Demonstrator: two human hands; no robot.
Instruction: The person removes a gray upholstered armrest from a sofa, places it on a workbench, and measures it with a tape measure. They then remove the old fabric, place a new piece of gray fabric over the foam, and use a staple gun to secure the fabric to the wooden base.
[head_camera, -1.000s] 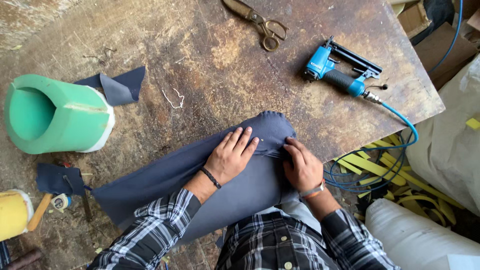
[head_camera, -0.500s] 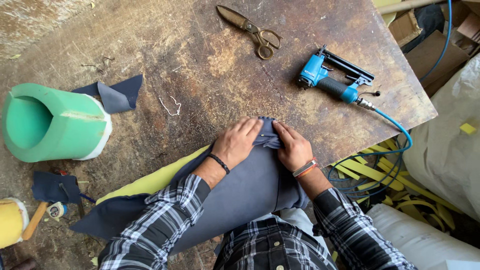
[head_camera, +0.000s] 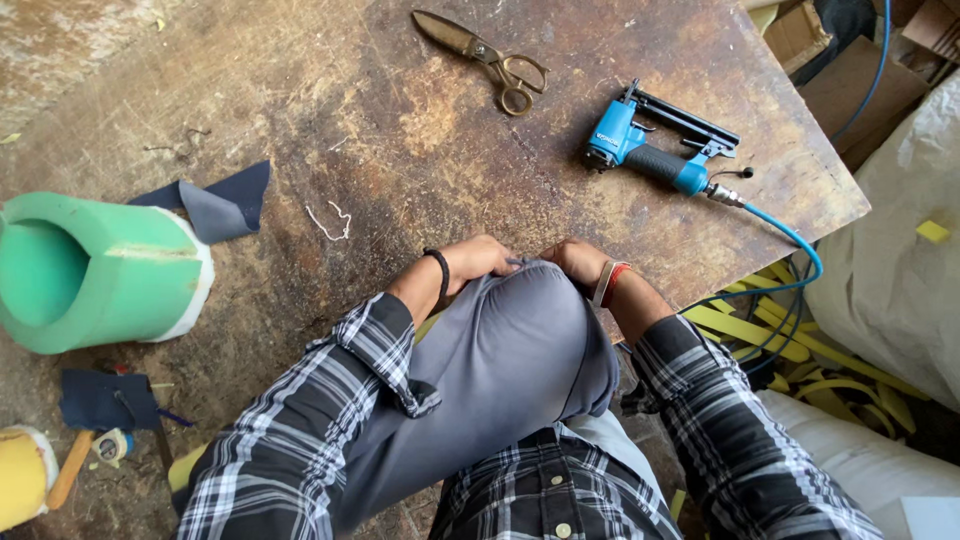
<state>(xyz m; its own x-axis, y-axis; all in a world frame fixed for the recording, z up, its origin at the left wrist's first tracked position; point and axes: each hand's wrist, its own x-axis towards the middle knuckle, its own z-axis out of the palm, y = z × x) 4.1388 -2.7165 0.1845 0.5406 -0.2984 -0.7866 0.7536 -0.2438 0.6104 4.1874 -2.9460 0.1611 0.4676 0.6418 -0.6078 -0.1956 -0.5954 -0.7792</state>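
A rounded cushion covered in grey fabric (head_camera: 500, 360) is tilted up on the worn wooden workbench (head_camera: 400, 130), low in the middle of the view, against the body of the person in the plaid shirt. Its far edge is gripped by both hands. The left hand (head_camera: 478, 260) is curled shut over the fabric at the cushion's top left, knuckles up and wrist bent downward, a dark band being worn at the wrist. The right hand (head_camera: 575, 262) is closed on the same edge at the top right, fingers tucked under the cloth, a striped band being seen at its wrist. The two hands are set just beside each other, both forearms being drawn in from 6 o'clock. At 9 o'clock from the hands a green foam cylinder (head_camera: 95, 270) is laid on its side, with a scrap of dark blue fabric (head_camera: 215, 205) just beyond it. At 12 o'clock a pair of brass-handled scissors (head_camera: 485, 58) is seen, well apart from the hands. At 1 o'clock a blue pneumatic stapler (head_camera: 655, 150) is rested on the bench, its blue air hose (head_camera: 790, 245) being trailed off the bench edge toward 3 o'clock.
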